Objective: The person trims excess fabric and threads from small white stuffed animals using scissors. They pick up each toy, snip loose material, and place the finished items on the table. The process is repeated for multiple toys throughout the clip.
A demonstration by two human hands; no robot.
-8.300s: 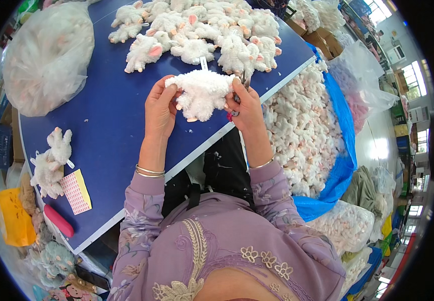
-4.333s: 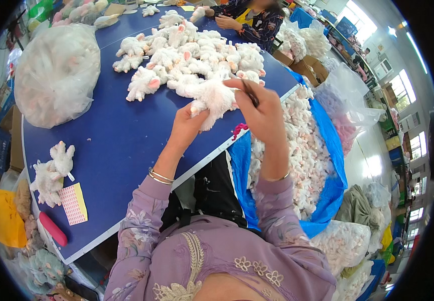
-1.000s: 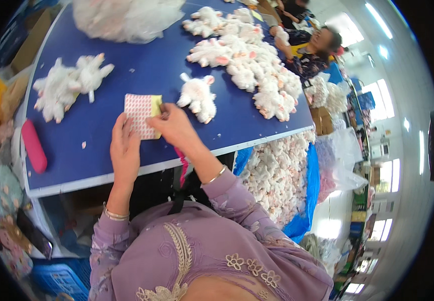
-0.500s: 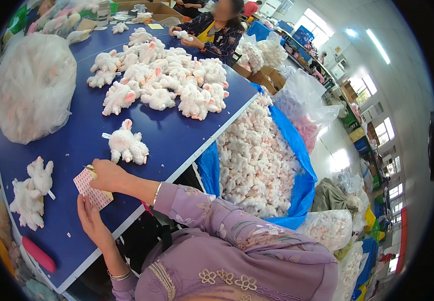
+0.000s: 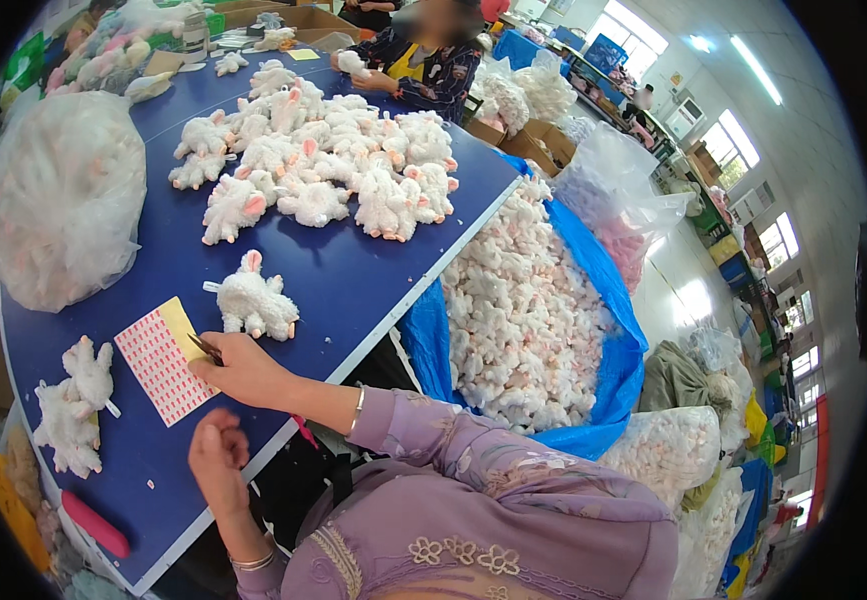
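A sticker sheet (image 5: 165,365), white with rows of small pink marks and a yellow strip, lies flat on the blue table. My right hand (image 5: 243,368) is at the sheet's right edge, closed around slim dark tweezers (image 5: 205,347) whose tip points over the yellow strip. Below the sheet, near the table edge, hovers my left hand (image 5: 218,452), apart from the paper; its curled fingers are smeared by motion. One white plush toy (image 5: 255,302) with pink ears and a white tag sits just beyond my right hand. More plush toys (image 5: 75,410) lie left of the sheet.
A big pile of plush toys (image 5: 328,165) covers the table's far part. A stuffed clear bag (image 5: 63,200) stands left, a pink case (image 5: 95,523) near the front. Right of the table is a blue-lined sack (image 5: 528,310) of toys. Opposite sits a co-worker (image 5: 433,70) holding a toy.
My left hand has let go of the sticker sheet and drawn back toward the table edge. The sheet now lies flatter, more of it showing. My right hand has shifted slightly right with the tweezers.
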